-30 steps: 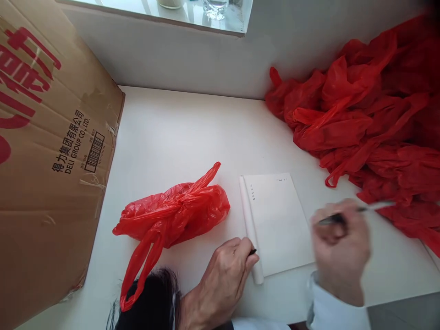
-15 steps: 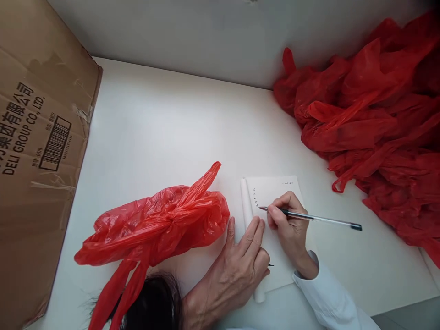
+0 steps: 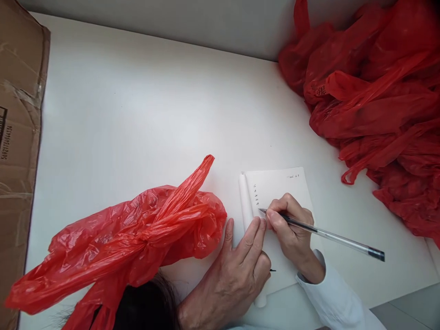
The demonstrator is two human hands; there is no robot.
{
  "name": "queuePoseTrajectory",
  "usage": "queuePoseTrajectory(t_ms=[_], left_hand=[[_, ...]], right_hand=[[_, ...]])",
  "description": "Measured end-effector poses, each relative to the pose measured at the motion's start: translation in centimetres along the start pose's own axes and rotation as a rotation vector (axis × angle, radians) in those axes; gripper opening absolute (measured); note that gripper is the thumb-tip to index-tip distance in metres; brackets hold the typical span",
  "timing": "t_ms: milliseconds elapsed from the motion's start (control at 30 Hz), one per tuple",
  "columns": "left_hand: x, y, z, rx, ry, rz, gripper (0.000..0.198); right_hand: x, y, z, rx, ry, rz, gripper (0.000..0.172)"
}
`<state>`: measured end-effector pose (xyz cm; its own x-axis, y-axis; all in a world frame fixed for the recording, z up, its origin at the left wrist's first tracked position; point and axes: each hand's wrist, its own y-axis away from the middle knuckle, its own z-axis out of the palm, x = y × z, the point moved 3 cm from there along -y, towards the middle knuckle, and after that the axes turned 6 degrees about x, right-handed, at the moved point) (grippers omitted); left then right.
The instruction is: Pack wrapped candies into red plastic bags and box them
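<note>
My right hand [image 3: 290,227] pinches a black-capped clear ballpoint pen [image 3: 338,237], its tip at the page of a white notebook [image 3: 280,183]. Just above the tip runs a short column of handwritten numbers. My left hand [image 3: 237,270] rests on the notebook's rolled-back left edge [image 3: 244,197], thumb, index and middle fingers stretched out, the others curled. A thin dark tip [image 3: 272,270] pokes out beside the curled fingers; what it belongs to is hidden. Left of my thumb lies a knotted red plastic bag [image 3: 137,229], its contents not visible.
A heap of red plastic bags [image 3: 374,105] fills the right rear of the white table [image 3: 144,114], near the wall [image 3: 192,23]. A cardboard box [image 3: 20,114] borders the left side. Dark hair [image 3: 147,305] shows at the lower edge, partly under the red bag.
The view has shifted, so the box shows less. The red bag appears larger and farther left. The pen tip sits slightly below the last number, and the pen's rear end tilts lower.
</note>
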<state>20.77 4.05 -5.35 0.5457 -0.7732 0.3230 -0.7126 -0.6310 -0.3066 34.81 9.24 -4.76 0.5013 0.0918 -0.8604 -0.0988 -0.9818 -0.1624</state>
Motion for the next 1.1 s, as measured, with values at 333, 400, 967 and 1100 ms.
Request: queuePoseTrajectory(t_ms=[333,400,967,1100], left_hand=[[0.0,-0.1,-0.2,0.031,-0.021,0.014,0.016],[0.0,-0.2,-0.3,0.038,-0.031,0.025,0.017],[-0.2,-0.1,-0.3,0.046,0.020,0.003,0.015],[-0.8,0.2,-1.5,0.228,0.205,-0.051,0.011]], right_hand=[[0.2,0.1,0.0,-0.046,0.016,0.014,0.019],[0.2,0.0,0.0,-0.050,0.002,0.021,0.019],[0.4,-0.1,0.1,0.016,-0.125,0.116,0.019],[0.8,-0.9,-0.6,0.115,-0.426,0.235,0.017]])
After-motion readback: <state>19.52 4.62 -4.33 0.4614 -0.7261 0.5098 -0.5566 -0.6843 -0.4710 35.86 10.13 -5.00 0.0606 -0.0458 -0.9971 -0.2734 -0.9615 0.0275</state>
